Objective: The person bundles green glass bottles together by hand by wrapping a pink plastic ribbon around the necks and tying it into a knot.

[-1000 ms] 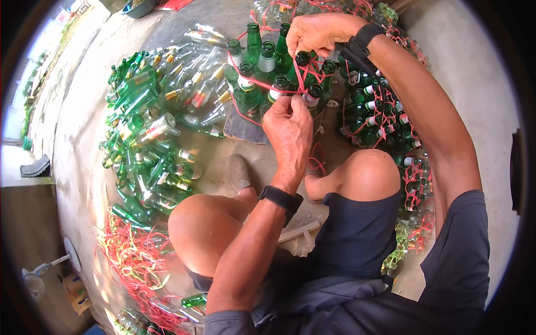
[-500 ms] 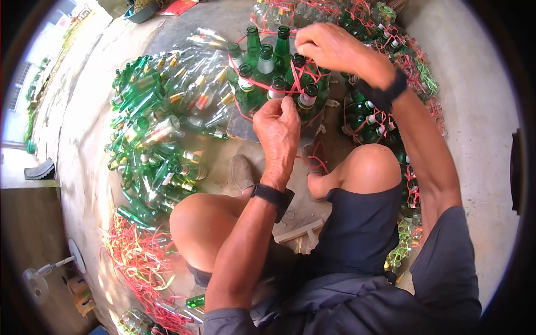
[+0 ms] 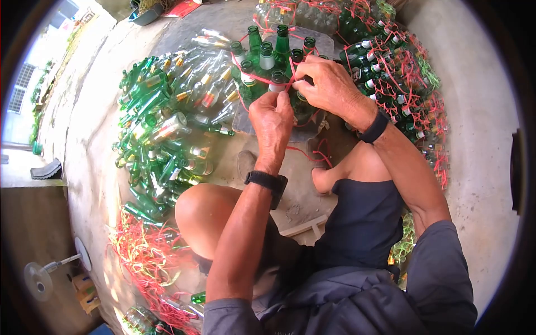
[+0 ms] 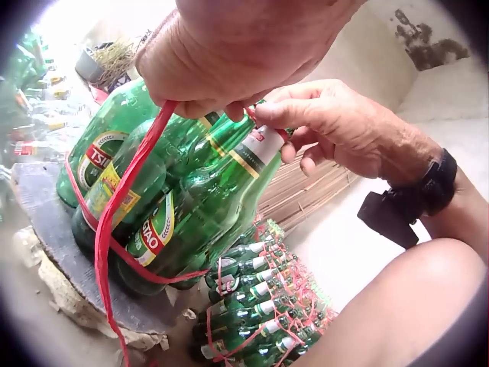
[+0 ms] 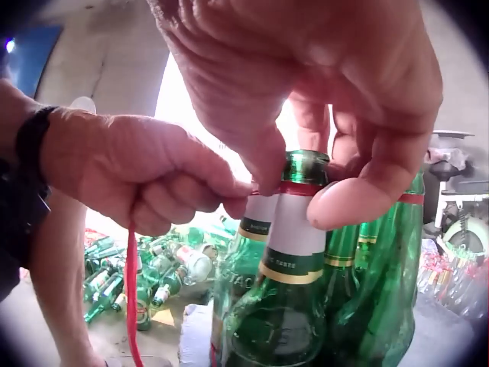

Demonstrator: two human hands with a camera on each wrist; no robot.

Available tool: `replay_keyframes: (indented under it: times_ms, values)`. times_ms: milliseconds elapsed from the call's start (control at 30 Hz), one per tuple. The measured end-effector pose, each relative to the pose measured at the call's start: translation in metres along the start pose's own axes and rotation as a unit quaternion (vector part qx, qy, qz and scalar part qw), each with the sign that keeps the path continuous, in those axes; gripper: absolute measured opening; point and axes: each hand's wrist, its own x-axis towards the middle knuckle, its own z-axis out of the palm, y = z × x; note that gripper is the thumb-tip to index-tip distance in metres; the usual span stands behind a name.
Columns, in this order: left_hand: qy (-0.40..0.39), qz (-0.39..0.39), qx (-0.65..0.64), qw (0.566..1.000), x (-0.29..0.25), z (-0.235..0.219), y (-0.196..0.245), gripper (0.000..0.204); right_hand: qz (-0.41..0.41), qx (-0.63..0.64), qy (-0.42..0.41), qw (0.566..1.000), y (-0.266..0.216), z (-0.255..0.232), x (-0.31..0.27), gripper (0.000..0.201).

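A cluster of upright green beer bottles [image 3: 267, 61] stands on a low grey slab [image 4: 44, 202], bound by red plastic strap [image 4: 114, 200] around the bodies and necks. My left hand [image 3: 272, 120] pinches the strap at the near side of the necks, a loose tail hanging from its fist. Close by, my right hand [image 3: 329, 86] has its fingers curled about the neck of a white-collared bottle [image 5: 294, 237], with strap at its fingertips. In the right wrist view, thumb and fingers lie on either side of that neck. The left palm hides part of the strap crossing.
Loose green bottles [image 3: 162, 131] and clear bottles [image 3: 206, 84] lie heaped on the left. Strapped bundles of bottles [image 3: 385, 72] lie on the right. A tangle of red strap [image 3: 142, 245] covers the floor at lower left, near a fan [image 3: 42, 279].
My right hand has come down and left from beyond the necks to beside my left hand. The left hand stays near the front bottles, still pinching the strap.
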Motion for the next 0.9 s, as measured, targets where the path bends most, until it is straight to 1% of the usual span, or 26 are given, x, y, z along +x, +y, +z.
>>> replay_keyframes:
  times_ms: [67, 167, 300, 367, 433, 500, 567, 600, 667, 800, 900]
  values:
    - [0.004, 0.045, 0.101, 0.994, 0.003, -0.008, -0.004, 0.032, -0.006, 0.014, 0.014, 1.000, 0.001, 0.004, 0.002, 0.017]
    - [0.005, 0.060, 0.104, 0.993, 0.011, -0.012, -0.017, 0.032, 0.012, 0.007, 0.024, 1.000, 0.002, 0.007, 0.002, 0.011]
    - [0.002, 0.065, 0.127, 0.990, 0.007, -0.017, -0.006, 0.030, 0.021, -0.004, 0.034, 0.999, 0.000, 0.008, 0.002, 0.010]
    - [0.004, 0.103, 0.156, 0.982, 0.004, -0.018, -0.002, 0.029, 0.022, -0.001, 0.034, 0.999, 0.000, 0.008, 0.002, 0.009]
    - [0.004, 0.107, 0.157, 0.982, 0.003, -0.018, 0.002, 0.028, 0.009, 0.000, 0.040, 0.999, 0.001, 0.008, 0.002, 0.015]
    - [0.004, 0.112, 0.158, 0.981, 0.003, -0.019, 0.006, 0.027, 0.019, 0.001, 0.040, 0.999, 0.002, 0.010, 0.002, 0.015]
    - [0.008, 0.132, 0.224, 0.966, 0.002, -0.021, 0.009, 0.025, 0.029, 0.002, 0.040, 0.999, 0.004, 0.012, 0.002, 0.015]
    - [0.006, 0.135, 0.227, 0.964, 0.004, -0.022, 0.009, 0.025, 0.030, 0.001, 0.041, 0.999, 0.005, 0.013, 0.003, 0.014]
    - [-0.007, 0.183, 0.260, 0.948, 0.007, -0.025, 0.009, 0.021, 0.033, 0.002, 0.045, 0.998, 0.007, 0.016, 0.003, 0.014]
    - [-0.034, 0.199, 0.314, 0.928, 0.012, -0.032, 0.026, 0.019, 0.042, 0.002, 0.046, 0.998, 0.006, 0.016, 0.003, 0.012]
    - [-0.056, 0.214, 0.391, 0.893, 0.017, -0.033, 0.045, 0.015, 0.040, 0.005, 0.046, 0.998, 0.005, 0.017, 0.003, 0.011]
